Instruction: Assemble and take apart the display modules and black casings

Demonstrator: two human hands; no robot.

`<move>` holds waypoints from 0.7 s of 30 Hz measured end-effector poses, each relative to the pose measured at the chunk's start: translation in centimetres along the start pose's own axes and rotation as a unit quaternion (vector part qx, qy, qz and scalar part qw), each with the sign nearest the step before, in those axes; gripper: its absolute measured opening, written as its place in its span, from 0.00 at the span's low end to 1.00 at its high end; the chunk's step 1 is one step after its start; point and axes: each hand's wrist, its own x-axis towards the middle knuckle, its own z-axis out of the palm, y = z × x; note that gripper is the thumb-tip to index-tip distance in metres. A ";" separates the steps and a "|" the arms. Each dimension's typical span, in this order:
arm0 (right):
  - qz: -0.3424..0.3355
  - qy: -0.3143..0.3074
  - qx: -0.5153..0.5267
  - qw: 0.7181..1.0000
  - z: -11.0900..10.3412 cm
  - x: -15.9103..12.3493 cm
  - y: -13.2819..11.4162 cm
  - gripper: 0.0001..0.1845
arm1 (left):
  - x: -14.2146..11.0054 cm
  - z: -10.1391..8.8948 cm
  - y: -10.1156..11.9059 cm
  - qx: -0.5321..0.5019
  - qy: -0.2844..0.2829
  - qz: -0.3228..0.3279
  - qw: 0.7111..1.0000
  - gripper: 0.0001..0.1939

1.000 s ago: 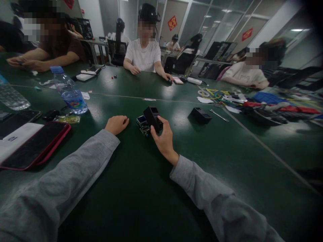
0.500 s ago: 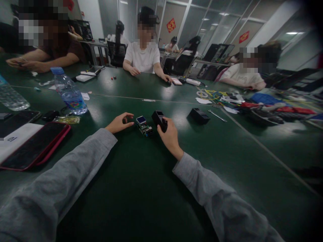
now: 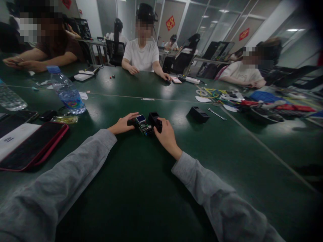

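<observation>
A small green circuit board (image 3: 145,129) with a little display screen (image 3: 140,118) on its far end lies on the dark green table. At its left edge is my left hand (image 3: 123,123), thumb and forefinger apart; whether the fingertips press on the board I cannot tell. On the board's right, my right hand (image 3: 167,136) grips a black box-like case (image 3: 153,117) with openings in it, held tilted close beside the board. My right fingers hide part of the case. A second black case piece (image 3: 199,115) stands farther right on the table.
A small wrench (image 3: 217,114) lies right of the second case piece, before a pile of cables (image 3: 214,94). Left are a water bottle (image 3: 67,92), a red-cased phone (image 3: 35,144) and a yellow packet (image 3: 65,119). Several people sit around, one (image 3: 142,55) directly opposite.
My left hand has moved right, up to the board's edge. My right hand has brought the black case left, closer to the board. The view has shifted slightly.
</observation>
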 end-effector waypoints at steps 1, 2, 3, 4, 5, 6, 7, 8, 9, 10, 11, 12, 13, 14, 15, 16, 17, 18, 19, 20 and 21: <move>-0.001 0.001 0.000 1.000 0.0 0.0 0.0 0.23 | 0.1 0.0 0.2 -0.008 -0.008 -0.005 1.000 0.39; -0.002 0.001 0.001 1.000 0.0 0.0 0.0 0.23 | 0.3 0.1 0.5 -0.011 -0.017 -0.010 1.000 0.40; -0.002 0.000 0.002 1.000 0.0 0.0 -0.1 0.23 | 0.5 0.1 0.7 -0.007 -0.027 -0.014 1.000 0.41; -0.002 -0.001 0.003 1.000 0.0 0.0 0.0 0.23 | 0.7 0.1 0.9 0.004 -0.033 -0.017 0.999 0.41; -0.002 -0.003 0.004 1.000 0.0 0.0 0.0 0.23 | 0.8 0.2 1.1 0.017 -0.036 -0.017 0.999 0.42; -0.002 -0.005 0.005 1.000 0.0 0.0 0.0 0.23 | 0.8 0.2 1.2 0.030 -0.037 -0.013 0.999 0.41; -0.002 -0.005 0.006 1.000 0.0 0.0 0.1 0.23 | 0.8 0.1 1.2 0.041 -0.035 -0.007 0.999 0.41; -0.002 -0.003 0.008 1.000 0.0 0.0 0.2 0.23 | 0.6 0.1 1.1 0.052 -0.030 -0.001 0.998 0.40; -0.003 0.000 0.010 1.000 0.0 0.1 0.3 0.23 | 0.4 0.0 1.0 0.063 -0.024 0.003 0.998 0.38; -0.005 0.005 0.012 1.000 -0.1 0.1 0.4 0.23 | 0.2 0.0 0.9 0.076 -0.018 0.003 0.997 0.36; -0.008 0.010 0.016 1.000 -0.1 0.2 0.5 0.23 | -0.1 -0.1 0.7 0.088 -0.014 0.000 0.996 0.35; -0.009 0.015 0.022 1.000 -0.2 0.3 0.7 0.23 | -0.5 -0.2 0.6 0.099 -0.011 -0.005 0.995 0.34; -0.009 0.019 0.030 0.999 -0.3 0.4 0.9 0.22 | -0.8 -0.2 0.5 0.104 -0.010 -0.011 0.994 0.33; -0.006 0.022 0.039 0.999 -0.3 0.5 1.1 0.22 | -1.1 -0.3 0.5 0.103 -0.011 -0.023 0.994 0.33; -0.002 0.024 0.049 0.998 -0.4 0.6 1.3 0.22 | -1.3 -0.4 0.5 0.098 -0.013 -0.040 0.994 0.33; 0.005 0.023 0.060 0.998 -0.4 0.7 1.6 0.22 | -1.5 -0.4 0.6 0.092 -0.013 -0.059 0.994 0.33; 0.011 0.021 0.069 0.997 -0.4 0.7 1.8 0.22 | -1.6 -0.5 0.7 0.085 -0.012 -0.078 0.993 0.33; 0.018 0.020 0.078 0.997 -0.4 0.8 2.0 0.21 | -1.6 -0.5 0.7 0.078 -0.011 -0.094 0.992 0.32; 0.024 0.020 0.087 0.996 -0.3 0.8 2.2 0.21 | -1.7 -0.5 0.8 0.071 -0.010 -0.104 0.992 0.31; 0.032 0.024 0.101 0.994 -0.2 0.9 2.4 0.21 | -1.6 -0.5 0.9 0.064 -0.010 -0.107 0.992 0.31; 0.039 0.032 0.122 0.991 -0.1 1.0 2.5 0.21 | -1.6 -0.4 1.0 0.059 -0.011 -0.106 0.993 0.31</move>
